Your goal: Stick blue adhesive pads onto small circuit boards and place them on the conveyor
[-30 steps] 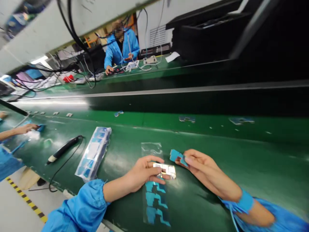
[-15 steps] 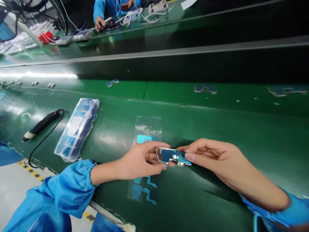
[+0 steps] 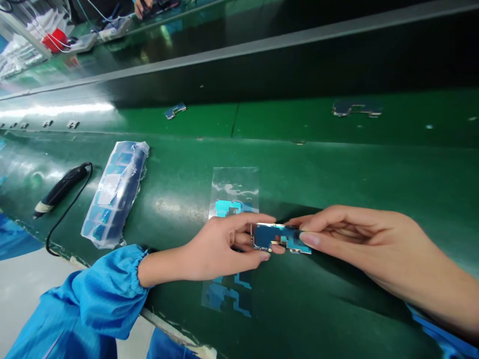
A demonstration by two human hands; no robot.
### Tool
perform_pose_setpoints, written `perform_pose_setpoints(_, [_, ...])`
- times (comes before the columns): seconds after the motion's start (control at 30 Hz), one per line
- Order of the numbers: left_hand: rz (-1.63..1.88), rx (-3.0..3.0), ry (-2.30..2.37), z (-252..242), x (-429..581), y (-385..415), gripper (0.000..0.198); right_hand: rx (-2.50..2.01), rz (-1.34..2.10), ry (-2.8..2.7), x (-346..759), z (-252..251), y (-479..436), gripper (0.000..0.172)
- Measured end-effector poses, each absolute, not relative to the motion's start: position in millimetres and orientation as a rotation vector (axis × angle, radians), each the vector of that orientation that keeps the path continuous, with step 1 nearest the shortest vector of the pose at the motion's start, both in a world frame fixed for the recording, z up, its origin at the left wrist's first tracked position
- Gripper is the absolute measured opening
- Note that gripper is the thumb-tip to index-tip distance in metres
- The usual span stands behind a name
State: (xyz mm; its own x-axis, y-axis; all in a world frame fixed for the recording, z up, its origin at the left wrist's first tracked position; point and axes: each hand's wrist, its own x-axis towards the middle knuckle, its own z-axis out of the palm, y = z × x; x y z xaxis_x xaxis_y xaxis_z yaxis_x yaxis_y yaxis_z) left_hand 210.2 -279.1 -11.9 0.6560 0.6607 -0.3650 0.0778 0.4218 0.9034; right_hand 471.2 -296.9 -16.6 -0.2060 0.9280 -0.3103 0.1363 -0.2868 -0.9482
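Note:
My left hand pinches the left end of a small metal part with a blue sticker on its top. The fingers of my right hand are closed on the part's right end, pressing on the blue sticker. Both hands hover just above the green belt. Under them lies a clear backing sheet with blue stickers on it; my left hand hides its middle.
A wrapped pack of blue stickers lies to the left, and a black corded pen tool beyond it. Small blue pieces sit on the belt's far strip. Another person's hand works at the far bench.
My right hand brought the blue sticker from the air onto the metal part and now presses it there. The view has tilted down, so the far bench has slid up out of frame.

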Motion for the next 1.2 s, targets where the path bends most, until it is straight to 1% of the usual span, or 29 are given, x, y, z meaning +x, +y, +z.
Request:
perform_pose_setpoints(0.3, [0.399, 1.103, 0.829, -8.9, 208.9, -277.7, 0.065, -1.415, 1.455, -1.295, 461.7, -9.3, -295.5, 0.032])
perform_pose_setpoints(0.5, [0.412, 1.103, 0.813, -9.7, 209.9, -278.1, 0.062, -1.441, 1.475, -1.281, 461.5, -6.4, -294.8, 0.032])
perform_pose_setpoints(0.73, [0.428, 1.097, 0.815, -10.4, 209.6, -278.7, 0.063, -1.518, 1.513, -1.275, 462.9, -5.9, -294.1, 0.042])
perform_pose_setpoints(1.0, [0.437, 1.076, 0.804, -12.2, 208.3, -279.9, 0.062, -1.493, 1.485, -1.254, 459.6, -5.7, -296.1, 0.044])
perform_pose_setpoints(1.07, [0.437, 1.071, 0.803, -12.2, 208.3, -279.8, 0.062, -1.483, 1.453, -1.25, 458.4, -5.3, -295.2, 0.043])
perform_pose_setpoints(1.2, [0.427, 1.069, 0.802, -11.6, 208.1, -279.7, 0.062, -1.453, 1.437, -1.263, 457.9, -5.4, -293.6, 0.032])
